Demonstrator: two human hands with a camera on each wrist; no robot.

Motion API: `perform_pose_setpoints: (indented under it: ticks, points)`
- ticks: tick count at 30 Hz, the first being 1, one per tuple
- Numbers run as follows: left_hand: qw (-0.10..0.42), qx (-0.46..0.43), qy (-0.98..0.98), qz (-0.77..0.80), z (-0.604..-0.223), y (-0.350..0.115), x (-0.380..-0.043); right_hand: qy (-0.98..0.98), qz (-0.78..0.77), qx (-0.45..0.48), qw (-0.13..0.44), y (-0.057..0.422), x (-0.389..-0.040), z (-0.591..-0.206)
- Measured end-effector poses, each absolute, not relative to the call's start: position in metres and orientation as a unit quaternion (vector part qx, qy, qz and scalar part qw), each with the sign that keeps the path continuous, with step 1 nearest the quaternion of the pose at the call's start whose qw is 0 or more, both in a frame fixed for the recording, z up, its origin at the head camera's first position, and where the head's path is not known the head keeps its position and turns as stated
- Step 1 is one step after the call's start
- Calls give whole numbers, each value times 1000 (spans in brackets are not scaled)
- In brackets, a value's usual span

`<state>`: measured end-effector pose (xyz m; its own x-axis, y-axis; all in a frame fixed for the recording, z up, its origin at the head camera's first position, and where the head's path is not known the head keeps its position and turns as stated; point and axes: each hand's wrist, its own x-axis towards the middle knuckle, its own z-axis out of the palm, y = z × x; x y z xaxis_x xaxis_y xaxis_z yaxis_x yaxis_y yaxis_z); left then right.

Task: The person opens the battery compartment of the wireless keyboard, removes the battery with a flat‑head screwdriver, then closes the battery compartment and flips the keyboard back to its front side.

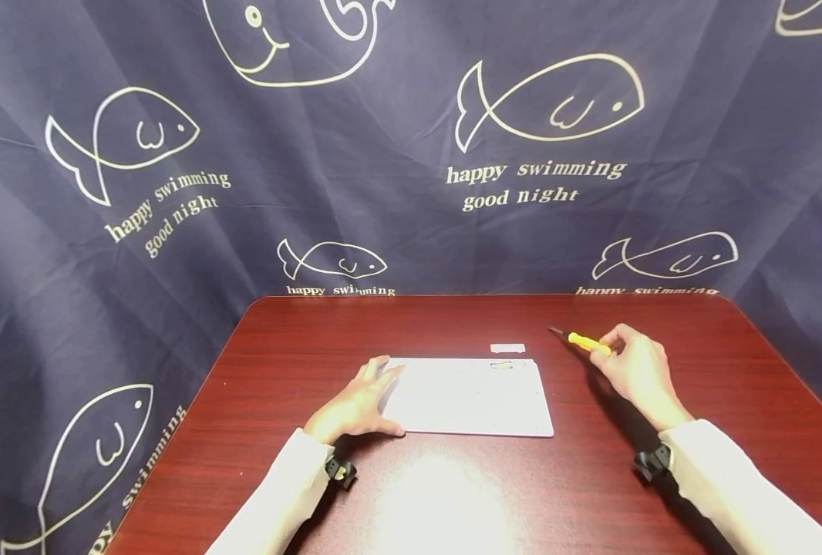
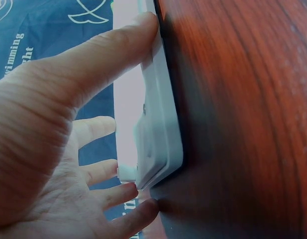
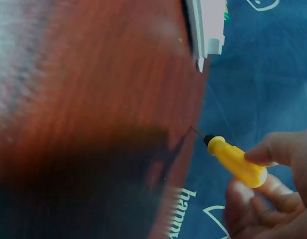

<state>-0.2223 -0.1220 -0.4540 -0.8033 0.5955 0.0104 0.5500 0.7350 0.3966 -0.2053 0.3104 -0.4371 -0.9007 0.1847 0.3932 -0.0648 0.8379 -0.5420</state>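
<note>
A thin white keyboard [image 1: 466, 397], apparently underside up, lies on the table. An open slot near its far right corner shows what look like batteries [image 1: 501, 365]. My left hand [image 1: 357, 401] spans the keyboard's left end, fingers spread and fairly straight. Its thumb [image 2: 128, 37] touches the near edge, while the other fingers lie about the far left corner. To the right of the keyboard, my right hand [image 1: 636, 370] holds a yellow-handled screwdriver [image 3: 238, 162] above the table, between thumb and fingers. The dark shaft points left and away, touching nothing.
A small white cover [image 1: 507, 348] lies just beyond the keyboard's far edge. The reddish-brown wooden table [image 1: 328, 327] ends at a dark blue curtain [image 1: 411, 208] printed with fish. Bright glare falls on the tabletop in front of the keyboard.
</note>
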Motion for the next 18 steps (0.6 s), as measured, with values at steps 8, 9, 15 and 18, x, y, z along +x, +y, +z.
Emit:
perform_pose_setpoints:
  ticks: [8,9,15,18]
  points:
    - [56,310,929,194,-453,-122,-222,-963,261,-24,69,303,-199,-442]
    - [55,310,929,194,-453,-122,-222,-964,258,-22,60,302,-198,-442]
    - [55,309,929,197,-454,-123,-222,-969,243,-9,36,297,-199,-445]
    - [56,309,929,198,-454,-123,-222,-971,238,1,32,295,-200,-447]
